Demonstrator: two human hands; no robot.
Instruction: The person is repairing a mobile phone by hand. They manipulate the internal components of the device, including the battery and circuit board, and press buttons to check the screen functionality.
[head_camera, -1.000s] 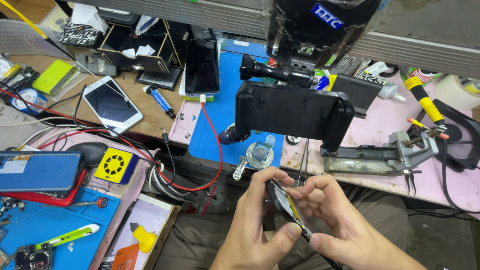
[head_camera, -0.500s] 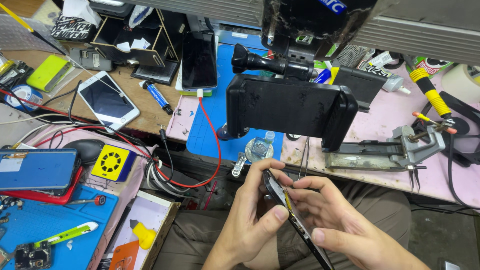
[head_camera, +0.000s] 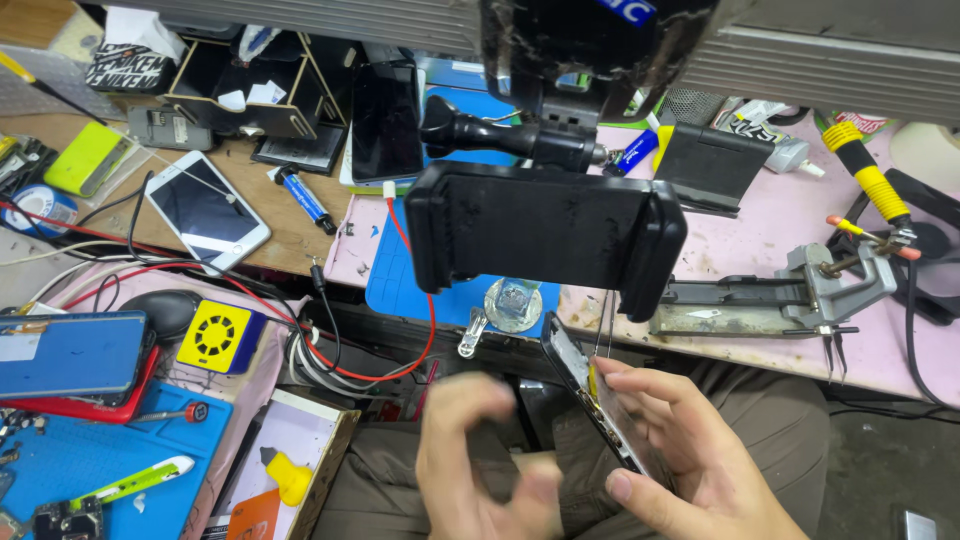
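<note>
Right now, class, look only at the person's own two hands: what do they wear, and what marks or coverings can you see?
Both hands are bare: no gloves, rings, watch or sleeves show. The left hand is motion-blurred, so finer detail cannot be told. The right hand is sharp, with short plain nails and a bare wrist.

Both hands were low in the head view, above the lap. The right hand (head_camera: 690, 450) was raised with its palm turned leftward, its fingers (head_camera: 650, 385) curled along the upper edge of what it gripped and its thumb (head_camera: 640, 490) pressed up from below. The left hand (head_camera: 480, 450) sat just beside it, a little apart, blurred, its fingers loosely bent inward and closed on nothing. Both wrists ran down out of the picture at the bottom edge
</note>
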